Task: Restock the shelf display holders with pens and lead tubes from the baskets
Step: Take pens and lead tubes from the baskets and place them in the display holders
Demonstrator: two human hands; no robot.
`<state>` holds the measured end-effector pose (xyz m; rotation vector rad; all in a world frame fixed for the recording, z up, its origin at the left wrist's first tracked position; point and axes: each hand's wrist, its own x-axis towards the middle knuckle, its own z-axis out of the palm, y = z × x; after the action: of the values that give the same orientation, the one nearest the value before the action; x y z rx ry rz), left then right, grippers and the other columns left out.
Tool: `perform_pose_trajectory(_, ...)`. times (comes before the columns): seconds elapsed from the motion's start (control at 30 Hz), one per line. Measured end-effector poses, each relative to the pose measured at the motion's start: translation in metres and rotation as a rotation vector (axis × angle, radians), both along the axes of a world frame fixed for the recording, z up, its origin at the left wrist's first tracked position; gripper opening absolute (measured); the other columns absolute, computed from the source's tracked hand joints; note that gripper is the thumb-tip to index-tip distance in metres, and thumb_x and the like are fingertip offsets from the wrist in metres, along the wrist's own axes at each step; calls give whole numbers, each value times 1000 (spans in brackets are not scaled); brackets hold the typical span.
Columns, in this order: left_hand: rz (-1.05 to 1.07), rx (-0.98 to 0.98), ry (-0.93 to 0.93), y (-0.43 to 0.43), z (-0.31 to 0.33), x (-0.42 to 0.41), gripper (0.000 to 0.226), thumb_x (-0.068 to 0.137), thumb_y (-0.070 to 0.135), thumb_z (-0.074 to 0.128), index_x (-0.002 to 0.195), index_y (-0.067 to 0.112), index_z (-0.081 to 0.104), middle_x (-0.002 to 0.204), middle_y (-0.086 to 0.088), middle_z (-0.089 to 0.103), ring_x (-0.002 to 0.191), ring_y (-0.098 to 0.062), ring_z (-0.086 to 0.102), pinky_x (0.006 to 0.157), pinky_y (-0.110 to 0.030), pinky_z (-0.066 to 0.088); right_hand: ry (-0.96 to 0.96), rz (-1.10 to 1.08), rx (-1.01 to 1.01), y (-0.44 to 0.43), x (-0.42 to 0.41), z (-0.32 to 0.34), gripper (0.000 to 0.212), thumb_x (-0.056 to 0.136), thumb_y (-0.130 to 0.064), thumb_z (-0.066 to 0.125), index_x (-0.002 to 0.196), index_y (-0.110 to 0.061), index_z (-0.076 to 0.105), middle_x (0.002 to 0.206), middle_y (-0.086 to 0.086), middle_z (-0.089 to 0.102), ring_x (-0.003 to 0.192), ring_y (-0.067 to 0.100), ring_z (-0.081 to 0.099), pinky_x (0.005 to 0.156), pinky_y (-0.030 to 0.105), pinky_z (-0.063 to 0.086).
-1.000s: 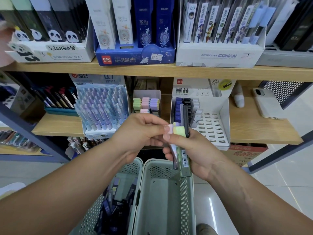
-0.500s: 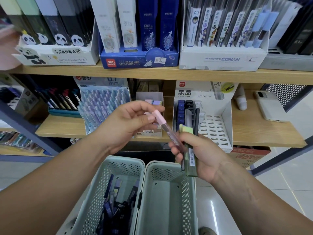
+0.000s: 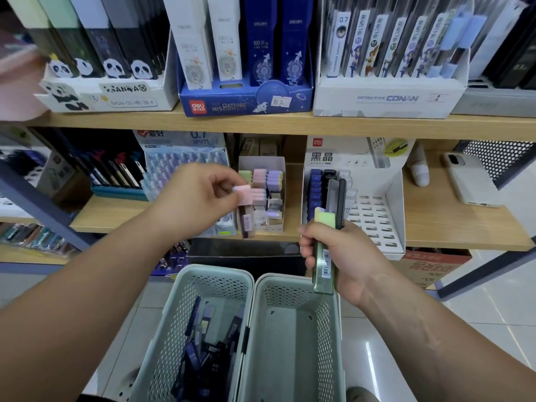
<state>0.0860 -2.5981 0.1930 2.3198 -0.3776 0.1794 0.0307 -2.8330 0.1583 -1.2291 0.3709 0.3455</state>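
Below me sit two baskets point(image 3: 208, 288), the left one holding dark tubes. My right hand point(image 3: 342, 256) clenches a bundle of lead tubes point(image 3: 324, 256). My left hand point(image 3: 197, 201) pinches a pink-capped tube point(image 3: 245, 210) by its cap before the pastel holder point(image 3: 278, 166); it looks light, stiff and slick, so gripping the cap seems safest.

Pink-cap lead tube point(image 3: 245, 210) upright at pastel holder point(image 3: 278, 169); green-cap tubes point(image 3: 324, 256) gripped
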Motion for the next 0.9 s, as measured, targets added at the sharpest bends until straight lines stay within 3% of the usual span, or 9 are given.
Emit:
perform_pose_trajectory(0.13,10,117,-152,-8,-8,6,4,88,21,77,92,21,79,78,10,73,68,-2,66,67,-21,56,-8,7,1,4,0,-2,9,83,-2,73,82,-7,66,65,8,63,52,16,58,47,25,47)
perform_pose_trajectory(0.37,21,301,-318,-16,-12,23,9,94,19,69,99,15,76,81,-3,72,74,-23,66,68,-38,54,-16,17,-19,0,-4,-4,9,84,-2,73,80,-7,66,66,9,62,53,15,57,46,24,47)
perform_pose_trajectory(0.47,8,465,-342,-24,-13,30,12,94,20,66,100,12,73,88,-10,72,81,-33,66,71,-43,54,-9,20,-24,0,-4,-5,9,84,-2,72,79,-7,66,66,9,62,52,15,57,46,24,47)
perform_pose_trajectory(0.63,-3,743,-364,-37,-6,42,5,85,7,69,81,11,67,76,-13,64,78,-36,60,66,-42,49,3,13,-16,2,-1,-5,9,84,-3,74,86,-4,64,67,10,63,53,17,57,47,25,47)
perform_pose_trajectory(0.77,10,839,-328,-35,-4,51,16,83,10,69,74,17,58,74,-10,61,77,-35,60,64,-38,41,11,7,0,1,0,-6,19,84,-3,74,98,-1,61,67,9,64,54,17,58,48,26,47)
perform_pose_trajectory(0.9,18,892,-319,-37,-12,51,18,84,10,63,73,21,56,76,-8,63,82,-33,60,70,-40,45,6,17,2,-1,0,-8,12,83,-3,74,91,-4,64,67,9,64,54,17,58,48,26,47)
